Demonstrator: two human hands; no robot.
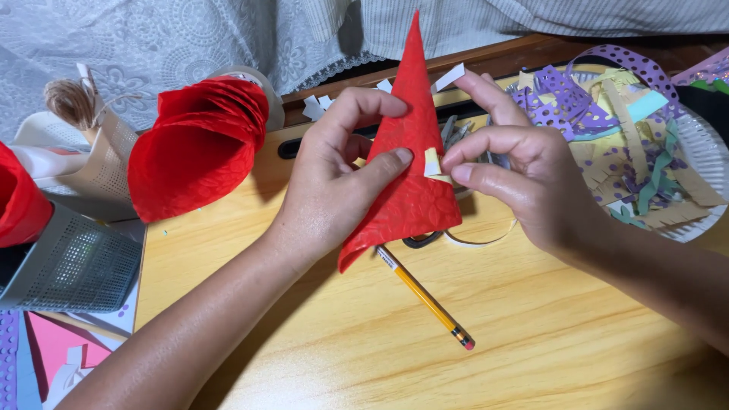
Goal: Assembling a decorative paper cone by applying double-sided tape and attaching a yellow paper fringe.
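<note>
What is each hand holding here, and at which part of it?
The left hand grips the red paper cone at its middle, thumb on the seam. The right hand pinches a small pale strip against that seam.

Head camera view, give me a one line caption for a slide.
Left hand and right hand hold a red paper cone above a yellow pencil on a wooden table.

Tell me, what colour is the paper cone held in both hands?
The paper cone is red with an embossed texture; the head view shows it.
</note>
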